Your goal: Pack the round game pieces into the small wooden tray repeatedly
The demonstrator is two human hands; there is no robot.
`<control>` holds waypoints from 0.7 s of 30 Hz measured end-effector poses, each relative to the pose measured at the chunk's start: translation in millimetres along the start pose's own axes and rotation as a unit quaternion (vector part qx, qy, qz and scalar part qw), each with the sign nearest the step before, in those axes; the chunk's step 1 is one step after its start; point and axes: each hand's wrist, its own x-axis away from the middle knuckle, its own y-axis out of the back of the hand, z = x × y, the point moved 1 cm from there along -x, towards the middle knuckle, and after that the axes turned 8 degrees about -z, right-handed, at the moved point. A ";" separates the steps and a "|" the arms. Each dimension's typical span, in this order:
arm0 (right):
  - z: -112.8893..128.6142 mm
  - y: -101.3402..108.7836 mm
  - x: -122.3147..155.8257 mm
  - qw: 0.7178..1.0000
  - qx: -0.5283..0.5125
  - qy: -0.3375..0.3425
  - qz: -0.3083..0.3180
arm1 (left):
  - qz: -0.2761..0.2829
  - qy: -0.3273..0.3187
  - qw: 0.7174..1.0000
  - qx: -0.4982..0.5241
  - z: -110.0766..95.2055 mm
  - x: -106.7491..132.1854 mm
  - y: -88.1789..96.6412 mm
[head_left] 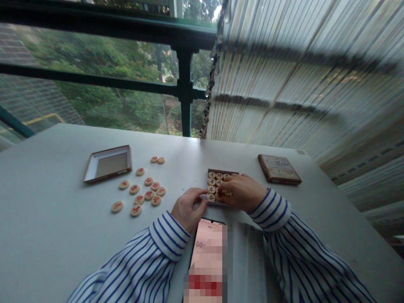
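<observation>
A small brown box [211, 171] in the middle of the grey table [47, 235] holds several round wooden game pieces with black marks. My left hand [188, 208] rests at the box's near left corner, its curled fingertips against a piece there. My right hand [242, 191] lies over the box's right half, fingers pinched on a wooden piece [226, 193] inside it. Several loose round pieces with red marks [146, 192] lie spread on the table to the left. Both sleeves are white with blue stripes.
An open, shallow box tray [107, 163] sits at the left back. A closed brown box lid with a printed top [279, 168] lies at the right back. A phone [208, 252] lies near the front edge between my arms. Behind the table are a window and blinds.
</observation>
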 end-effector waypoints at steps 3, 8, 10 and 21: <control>1.0 1.0 0.3 1.000 -0.002 -0.001 0.002 | 0.000 0.001 1.000 -0.002 -0.1 0.3 0.1; 1.3 0.9 0.5 1.000 0.000 -0.007 0.015 | 0.001 0.001 1.000 0.001 -0.2 0.3 0.3; 1.2 1.1 0.7 1.000 0.001 -0.008 0.019 | 0.002 0.000 1.000 0.000 -0.3 0.2 0.4; 1.7 3.8 1.0 0.999 -0.007 -0.014 0.031 | 0.000 -0.002 1.000 0.003 -1.1 0.2 0.8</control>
